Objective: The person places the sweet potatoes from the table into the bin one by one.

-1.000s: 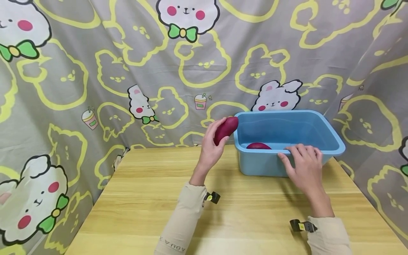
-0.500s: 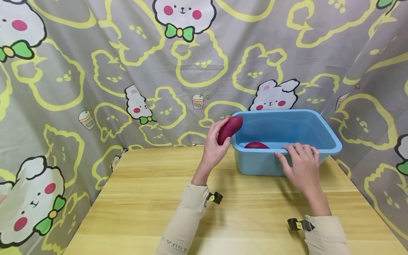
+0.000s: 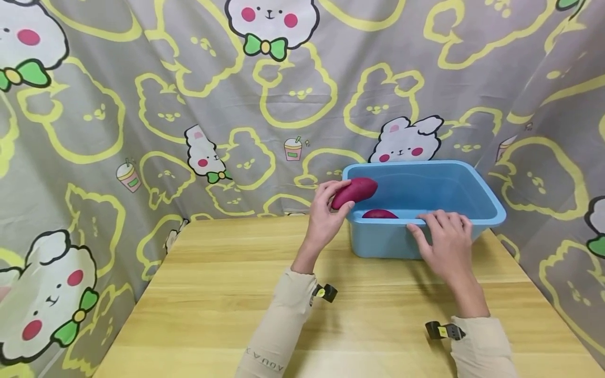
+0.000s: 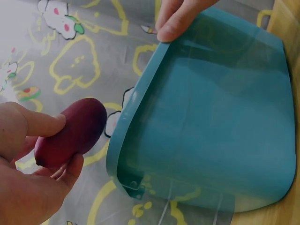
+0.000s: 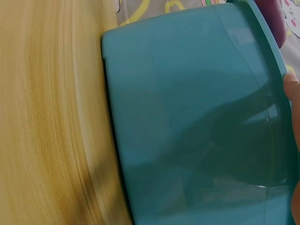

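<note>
My left hand (image 3: 326,218) holds a smooth, purple-red sweet potato (image 3: 356,191) between thumb and fingers, over the left rim of a blue plastic bin (image 3: 402,242). From the left wrist view, the held sweet potato (image 4: 75,133) is oblong with a small stub at one end. Inside the bin lies another purple-red piece (image 3: 380,214), partly hidden by the front wall. My right hand (image 3: 446,241) grips the bin's front rim, fingers over the edge and thumb outside; the right wrist view catches only part of this hand (image 5: 293,93).
The bin stands at the back right of a light wooden table (image 3: 236,294). Close behind the table hangs a grey curtain (image 3: 227,105) with rabbit prints, continuing along both sides.
My left hand has moved right, bringing the sweet potato from beside the bin to over its left rim and tilting it flatter. The right hand keeps its grip on the front rim.
</note>
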`<state>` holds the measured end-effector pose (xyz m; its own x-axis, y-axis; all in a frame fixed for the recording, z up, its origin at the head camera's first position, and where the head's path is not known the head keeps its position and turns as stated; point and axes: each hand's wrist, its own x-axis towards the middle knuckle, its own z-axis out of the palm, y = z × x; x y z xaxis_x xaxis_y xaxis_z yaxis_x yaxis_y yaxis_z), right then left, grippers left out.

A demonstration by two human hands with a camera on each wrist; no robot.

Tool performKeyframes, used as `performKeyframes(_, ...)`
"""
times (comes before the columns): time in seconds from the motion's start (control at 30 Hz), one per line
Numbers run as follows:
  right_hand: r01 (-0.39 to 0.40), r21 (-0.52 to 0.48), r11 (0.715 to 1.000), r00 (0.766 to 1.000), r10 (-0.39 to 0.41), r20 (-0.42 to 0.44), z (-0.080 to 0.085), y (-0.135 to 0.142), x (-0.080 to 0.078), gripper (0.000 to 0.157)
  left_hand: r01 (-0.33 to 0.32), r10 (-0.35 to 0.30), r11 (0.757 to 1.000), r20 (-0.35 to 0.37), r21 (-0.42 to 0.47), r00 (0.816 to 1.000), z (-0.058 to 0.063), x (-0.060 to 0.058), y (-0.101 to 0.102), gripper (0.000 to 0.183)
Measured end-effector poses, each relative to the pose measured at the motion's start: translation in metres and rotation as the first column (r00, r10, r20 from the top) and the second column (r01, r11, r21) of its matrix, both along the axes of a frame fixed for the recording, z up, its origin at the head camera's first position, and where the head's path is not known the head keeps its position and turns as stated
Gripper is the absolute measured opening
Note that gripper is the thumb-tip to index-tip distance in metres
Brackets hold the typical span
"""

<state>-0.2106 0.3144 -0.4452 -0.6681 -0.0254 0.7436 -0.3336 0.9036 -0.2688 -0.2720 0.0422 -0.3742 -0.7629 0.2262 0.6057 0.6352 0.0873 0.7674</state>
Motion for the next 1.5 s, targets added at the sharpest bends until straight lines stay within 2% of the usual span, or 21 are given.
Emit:
performKeyframes(0.2, -0.011, 0.005, 1.000, 1.000, 0.011, -0.012, 0.003, 0.002, -0.002, 0.037, -0.023, 0.022, 1.000, -0.029, -0.015, 0.999, 0.002, -0.002, 0.004, 0.041)
performKeyframes(0.3, -0.003, -0.001, 1.000, 1.000, 0.003, -0.024, 0.003, 0.004, -0.001, 0.038, 0.002, -0.003, 1.000, -0.050, -0.025, 0.999, 0.004, -0.003, 0.007, 0.040)
performKeyframes(0.4, 0.004, 0.000, 1.000, 1.000, -0.004, -0.022, 0.002, 0.005, 0.000, 0.038, 0.022, -0.023, 1.000, -0.036, -0.021, 0.999, 0.002, -0.004, 0.009, 0.039)
performKeyframes(0.53, -0.007, 0.008, 1.000, 1.000, 0.007, -0.004, 0.002, 0.004, 0.000, 0.037, 0.002, -0.002, 1.000, -0.014, -0.012, 1.000, -0.003, -0.004, 0.008, 0.037)
performKeyframes(0.77, -0.010, -0.009, 1.000, 1.000, 0.010, -0.010, 0.003, 0.001, 0.002, 0.036, 0.023, -0.024, 0.999, -0.029, -0.022, 0.999, -0.001, -0.003, 0.008, 0.037)
performKeyframes(1.1, -0.004, -0.003, 1.000, 1.000, 0.004, 0.002, 0.002, 0.000, 0.003, 0.037, -0.002, 0.002, 0.999, 0.003, -0.050, 1.000, -0.001, -0.001, 0.012, 0.040)
performKeyframes(1.33, -0.015, -0.001, 1.000, 1.000, 0.015, -0.015, 0.002, 0.000, 0.001, 0.036, 0.002, -0.001, 0.999, 0.033, -0.044, 0.999, -0.007, -0.006, 0.015, 0.042)
performKeyframes(1.5, -0.014, -0.006, 1.000, 1.000, 0.014, -0.008, 0.001, 0.000, 0.001, 0.036, -0.004, 0.008, 0.996, 0.047, -0.092, 0.999, -0.007, -0.007, 0.015, 0.039)
